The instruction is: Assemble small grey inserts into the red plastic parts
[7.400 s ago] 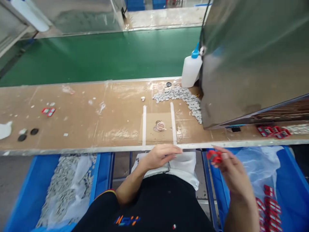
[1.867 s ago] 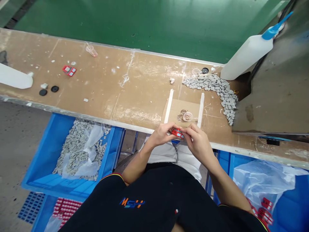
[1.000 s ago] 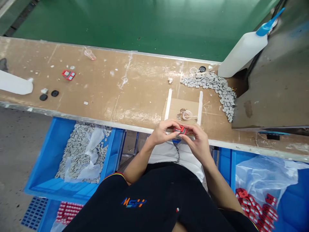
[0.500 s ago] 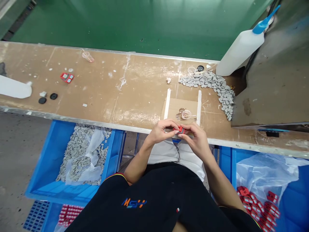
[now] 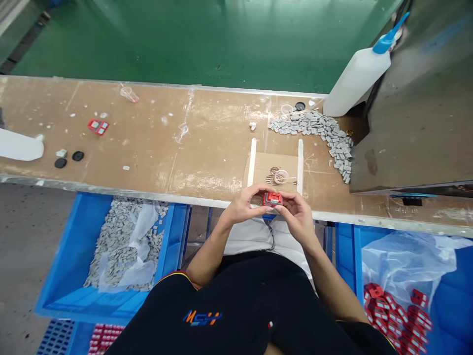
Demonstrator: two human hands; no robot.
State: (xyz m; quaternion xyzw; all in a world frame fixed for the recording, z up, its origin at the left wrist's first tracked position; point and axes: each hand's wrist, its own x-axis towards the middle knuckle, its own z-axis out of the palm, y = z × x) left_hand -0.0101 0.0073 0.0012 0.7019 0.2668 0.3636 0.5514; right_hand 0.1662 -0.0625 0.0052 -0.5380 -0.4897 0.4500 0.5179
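Note:
Between my two hands, just over the table's front edge, is a small red and grey plastic part (image 5: 273,198). My left hand (image 5: 244,204) pinches its left side with thumb and fingers, and my right hand (image 5: 296,213) grips its right side. Just beyond them lies a cardboard piece (image 5: 258,165) flanked by two white strips. On it rests a small round clear dish (image 5: 281,177) with a thin stick across it. A curved heap of small grey tiles (image 5: 321,127) spreads farther back to the right.
A white bottle with a blue nozzle (image 5: 358,79) leans beside a metal box (image 5: 410,133). Another red part (image 5: 98,126) lies at the left with black caps (image 5: 78,156). Blue bins hold grey tiles (image 5: 114,236) on the left and red parts (image 5: 391,315) on the right.
The red part has turned in my fingers, so more of its red face with a recessed frame shows. Both hands stay around it. The camera view has shifted slightly.

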